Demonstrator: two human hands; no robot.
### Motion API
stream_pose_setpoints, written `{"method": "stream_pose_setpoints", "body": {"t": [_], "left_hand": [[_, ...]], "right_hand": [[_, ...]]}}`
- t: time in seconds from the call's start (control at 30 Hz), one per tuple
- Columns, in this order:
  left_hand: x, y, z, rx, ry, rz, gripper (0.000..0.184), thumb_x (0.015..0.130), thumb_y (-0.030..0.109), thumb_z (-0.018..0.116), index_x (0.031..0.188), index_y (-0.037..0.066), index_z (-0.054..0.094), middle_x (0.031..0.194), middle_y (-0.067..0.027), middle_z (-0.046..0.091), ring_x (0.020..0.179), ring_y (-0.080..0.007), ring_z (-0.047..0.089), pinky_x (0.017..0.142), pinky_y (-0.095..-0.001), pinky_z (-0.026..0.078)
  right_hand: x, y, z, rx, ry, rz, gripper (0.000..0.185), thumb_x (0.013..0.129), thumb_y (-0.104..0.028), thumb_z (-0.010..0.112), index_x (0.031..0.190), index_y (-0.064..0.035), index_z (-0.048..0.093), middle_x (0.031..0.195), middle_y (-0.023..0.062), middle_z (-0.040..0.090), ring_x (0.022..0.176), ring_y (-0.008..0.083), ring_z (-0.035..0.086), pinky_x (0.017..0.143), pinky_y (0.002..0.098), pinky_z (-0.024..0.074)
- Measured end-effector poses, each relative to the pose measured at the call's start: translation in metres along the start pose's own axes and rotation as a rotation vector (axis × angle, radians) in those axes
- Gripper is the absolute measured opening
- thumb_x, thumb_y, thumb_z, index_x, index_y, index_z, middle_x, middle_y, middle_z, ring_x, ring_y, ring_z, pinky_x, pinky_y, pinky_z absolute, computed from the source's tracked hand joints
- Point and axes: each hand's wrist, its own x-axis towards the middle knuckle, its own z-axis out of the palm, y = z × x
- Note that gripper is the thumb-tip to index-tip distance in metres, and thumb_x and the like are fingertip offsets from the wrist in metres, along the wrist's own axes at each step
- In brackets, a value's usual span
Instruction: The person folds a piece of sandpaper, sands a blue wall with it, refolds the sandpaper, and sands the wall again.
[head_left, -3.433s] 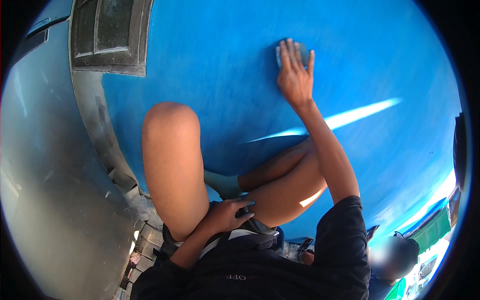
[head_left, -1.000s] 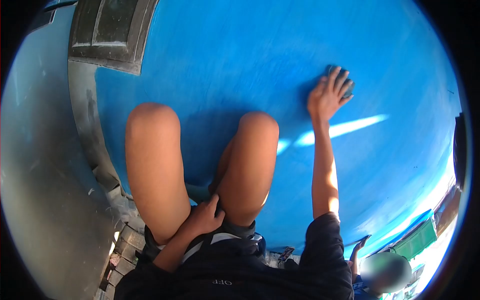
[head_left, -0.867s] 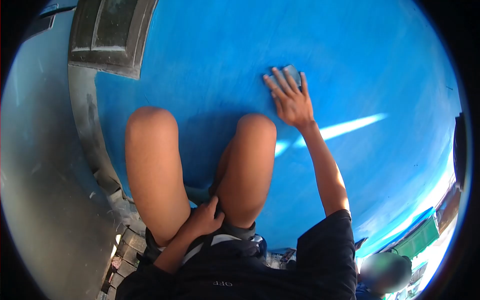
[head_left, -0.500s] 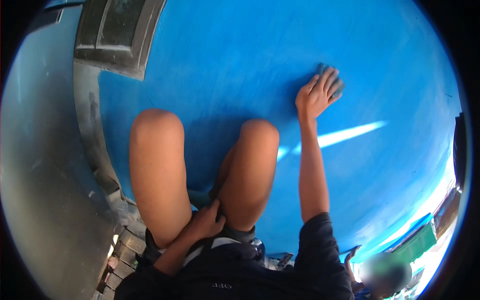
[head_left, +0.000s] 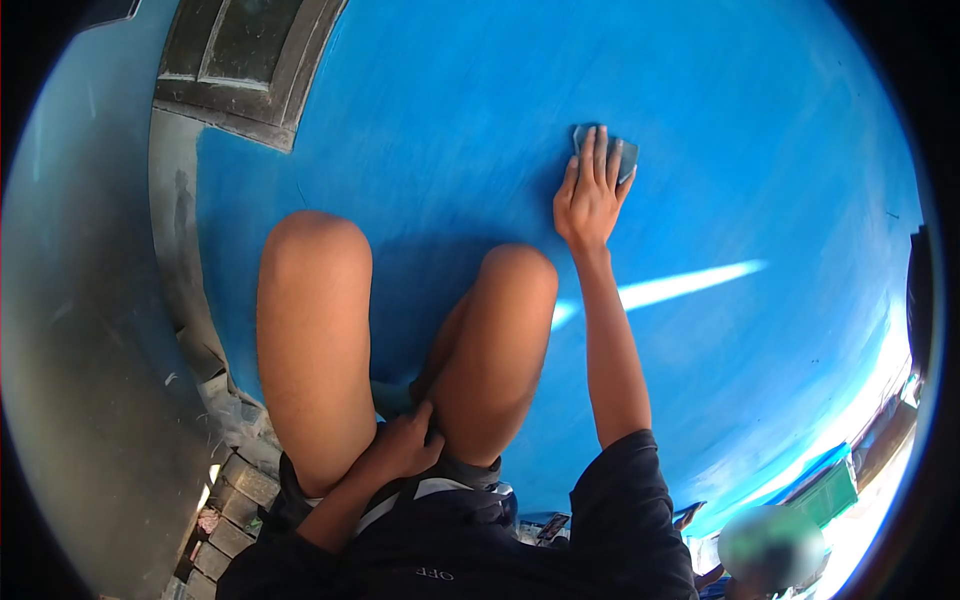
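Note:
My right hand (head_left: 588, 200) presses a dark grey-green piece of sandpaper (head_left: 626, 157) flat against the blue wall (head_left: 450, 130). The fingers lie stretched over the sheet, and its corners show on both sides of them. Low between my bent legs, my left hand (head_left: 408, 445) rests against the inner side of my right thigh (head_left: 500, 360). Its fingers are curled in, partly hidden by the thigh, and a small dark patch shows between them; what it is I cannot make out.
A worn window frame (head_left: 285, 85) is set in the wall at upper left. A grey panel (head_left: 90, 330) stands at the left, with bricks (head_left: 245, 480) on the ground beside it. Another person (head_left: 770, 560) is at lower right, near a green panel (head_left: 832, 492). A sunlight streak crosses the wall.
My right hand has slid left across the wall with the sandpaper, and more of the sheet shows now. My left hand has stayed between my legs. The other person's raised arm has lowered.

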Motion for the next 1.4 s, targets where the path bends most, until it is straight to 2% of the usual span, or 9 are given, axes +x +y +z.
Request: {"method": "stream_pose_setpoints", "body": {"t": [0.13,0.37,0.5,0.63,0.93,1.03,1.17,1.3,1.4], "left_hand": [[0.0,-0.002,0.001,-0.028,-0.008,0.001,0.063,0.086,0.024,0.063,0.135,-0.009,0.042,0.088,-0.0366,0.066,0.088,-0.0512,0.067,0.081,-0.0558,0.054],[0.0,-0.001,0.0,-0.016,-0.022,-0.007,0.06,0.086,0.025,0.063,0.132,-0.008,0.043,0.087,-0.0358,0.066,0.087,-0.0504,0.067,0.08,-0.056,0.054],[0.0,-0.007,0.006,-0.008,0.027,0.058,0.059,0.087,0.024,0.062,0.132,-0.009,0.043,0.086,-0.035,0.066,0.085,-0.05,0.067,0.078,-0.0565,0.053],[-0.001,-0.003,0.0,-0.024,-0.01,0.026,0.061,0.087,0.023,0.062,0.135,-0.009,0.041,0.088,-0.036,0.065,0.088,-0.0502,0.066,0.079,-0.0559,0.052],[-0.001,0.002,-0.004,-0.021,-0.063,-0.05,0.068,0.088,0.026,0.063,0.141,-0.009,0.038,0.101,-0.0379,0.064,0.099,-0.0512,0.064,0.088,-0.0548,0.052],[-0.001,-0.005,0.003,0.013,0.022,0.032,0.068,0.088,0.026,0.064,0.14,-0.01,0.038,0.101,-0.0378,0.064,0.099,-0.051,0.064,0.088,-0.0545,0.052],[0.0,-0.007,0.005,0.021,-0.059,-0.049,0.068,0.087,0.026,0.065,0.14,-0.009,0.039,0.105,-0.0384,0.064,0.101,-0.0509,0.063,0.089,-0.0532,0.052],[-0.002,-0.004,0.006,-0.044,-0.039,-0.025,0.066,0.087,0.024,0.066,0.138,-0.009,0.041,0.112,-0.0387,0.061,0.107,-0.0507,0.061,0.092,-0.0525,0.051],[0.004,-0.008,0.003,-0.013,0.005,0.012,0.065,0.087,0.024,0.066,0.137,-0.009,0.041,0.113,-0.0384,0.061,0.109,-0.0505,0.06,0.092,-0.0526,0.051]], "right_hand": [[-0.012,-0.008,-0.008,-0.013,-0.222,-0.384,0.052,0.102,-0.024,0.045,0.152,-0.0124,0.044,0.158,0.0082,0.042,0.147,0.0334,0.034,0.121,0.0596,0.0142],[-0.004,-0.004,-0.004,-0.115,-0.051,-0.136,0.051,0.1,-0.022,0.048,0.15,-0.0153,0.047,0.156,0.0097,0.044,0.144,0.0328,0.038,0.12,0.06,0.0159],[-0.005,0.014,-0.024,-0.001,-0.224,-0.435,0.052,0.1,-0.023,0.048,0.151,-0.0144,0.045,0.157,0.0101,0.043,0.146,0.0333,0.037,0.12,0.0601,0.0172],[-0.012,0.012,-0.01,-0.091,-0.025,-0.053,0.052,0.1,-0.024,0.048,0.152,-0.018,0.045,0.157,0.0083,0.042,0.148,0.0327,0.034,0.12,0.0606,0.016],[-0.023,0.036,-0.03,-0.188,-0.025,0.007,0.051,0.101,-0.024,0.049,0.151,-0.0166,0.046,0.157,0.0087,0.043,0.147,0.033,0.035,0.12,0.0598,0.0136],[-0.035,0.038,-0.046,-0.052,-0.33,-0.397,0.051,0.101,-0.022,0.048,0.152,-0.0153,0.045,0.158,0.0072,0.042,0.147,0.033,0.035,0.12,0.0598,0.0129],[-0.03,0.062,-0.026,-0.061,0.029,0.077,0.049,0.103,-0.025,0.045,0.152,-0.0202,0.045,0.158,0.0048,0.043,0.148,0.0305,0.035,0.12,0.0617,0.0147],[-0.053,0.054,-0.04,-0.071,-0.252,-0.247,0.05,0.104,-0.027,0.042,0.153,-0.0165,0.043,0.16,0.0076,0.039,0.149,0.0334,0.031,0.12,0.0619,0.0111],[-0.035,0.055,-0.033,-0.139,-0.074,0.023,0.051,0.105,-0.028,0.042,0.155,-0.0188,0.041,0.16,0.007,0.038,0.149,0.0341,0.032,0.12,0.0628,0.01]]}}
